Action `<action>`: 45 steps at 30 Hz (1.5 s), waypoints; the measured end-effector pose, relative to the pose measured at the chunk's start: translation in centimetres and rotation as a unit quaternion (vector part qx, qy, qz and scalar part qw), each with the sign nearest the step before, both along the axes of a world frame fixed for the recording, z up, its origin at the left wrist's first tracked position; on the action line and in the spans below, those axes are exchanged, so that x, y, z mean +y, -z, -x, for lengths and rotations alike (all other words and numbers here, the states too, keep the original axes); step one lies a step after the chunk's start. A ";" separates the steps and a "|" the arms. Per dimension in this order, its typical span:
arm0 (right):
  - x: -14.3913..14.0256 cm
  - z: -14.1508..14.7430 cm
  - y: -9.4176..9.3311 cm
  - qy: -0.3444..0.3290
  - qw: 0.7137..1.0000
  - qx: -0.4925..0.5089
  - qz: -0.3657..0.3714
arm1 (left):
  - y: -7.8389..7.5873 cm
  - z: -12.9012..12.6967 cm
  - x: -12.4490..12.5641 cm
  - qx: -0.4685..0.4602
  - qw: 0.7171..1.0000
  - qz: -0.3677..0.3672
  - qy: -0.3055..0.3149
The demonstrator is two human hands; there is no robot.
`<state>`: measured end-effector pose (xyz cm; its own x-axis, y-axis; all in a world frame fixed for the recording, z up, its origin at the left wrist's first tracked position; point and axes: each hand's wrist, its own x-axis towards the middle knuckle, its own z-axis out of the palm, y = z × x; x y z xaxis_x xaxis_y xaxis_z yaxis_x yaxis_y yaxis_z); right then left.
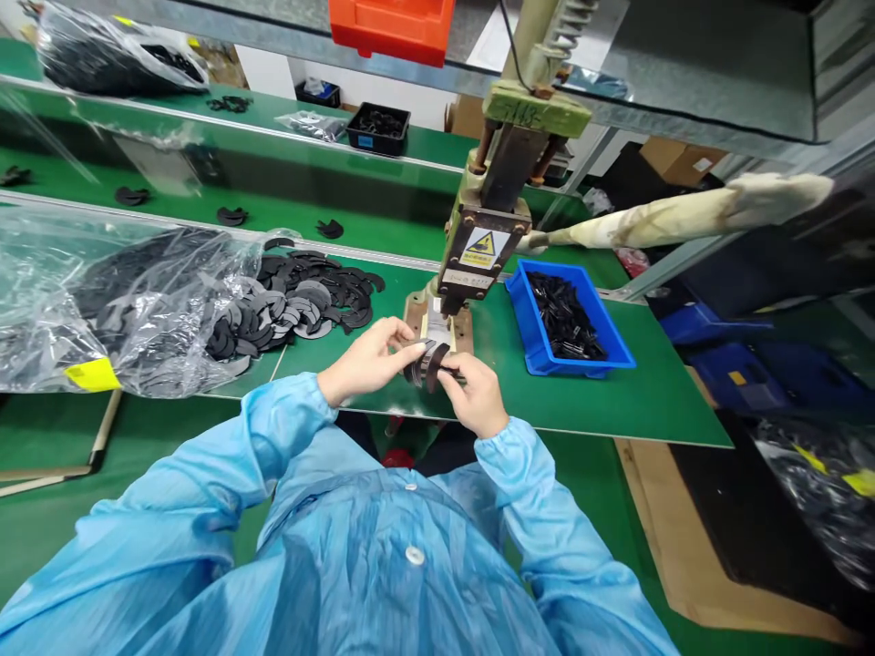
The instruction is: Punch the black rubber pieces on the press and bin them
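The left hand [373,357] and the right hand [477,394] are both closed, thumb against fingers, on dark curved pieces [437,366] at the near edge of the press base [465,335], right in front of the press [482,251]; how many pieces are between the fingers is too small to tell. The chief danger, as I judge it, is a pinch: the press head stands just beyond the fingertips, so if the long wrapped handle [690,214] sticking out to the right were knocked or pulled while the fingers reached in under it, they could be crushed, and the yellow warning label [481,244] warns of hazard there. The pieces look thin and flat, so two might cling together, or one might sit crooked if let go off-centre. To the left, the loose pile [304,296] spills from a clear plastic bag [157,310] on the green surface [656,364]; a sweep of the left sleeve [273,428] could drag the plastic or scatter pieces. The blue bin [581,369] of small black parts [564,314] stands near the right hand, where a wide elbow movement might nudge it.
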<state>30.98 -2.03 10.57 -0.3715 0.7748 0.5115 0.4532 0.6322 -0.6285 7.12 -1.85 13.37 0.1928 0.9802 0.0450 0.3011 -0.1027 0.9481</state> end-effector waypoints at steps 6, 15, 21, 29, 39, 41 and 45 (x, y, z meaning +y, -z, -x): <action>-0.5 -0.4 0.3 -0.004 0.999 -0.035 -0.033 | -1.1 -1.4 -0.6 0.157 0.975 -0.152 0.047; -1.3 -0.6 1.3 -0.003 0.999 -0.017 -0.044 | 0.5 -2.6 0.3 0.082 0.996 0.005 0.045; -0.8 -0.9 1.3 0.014 0.998 0.042 -0.038 | 0.3 -2.7 0.8 -0.070 0.994 0.054 0.057; -0.4 -4.3 4.0 0.072 0.994 0.073 0.028 | 3.5 1.3 7.4 -0.149 0.974 0.139 -0.095; -2.9 -8.8 5.8 0.131 0.988 0.055 0.062 | 2.5 3.0 25.6 -0.231 0.923 0.161 -0.264; -3.1 -9.4 5.7 0.141 0.987 0.049 0.064 | 3.3 2.7 26.4 -0.226 0.925 0.153 -0.265; -3.3 -11.1 5.3 0.159 0.985 0.035 0.062 | 6.3 2.2 24.2 -0.188 0.937 0.141 -0.260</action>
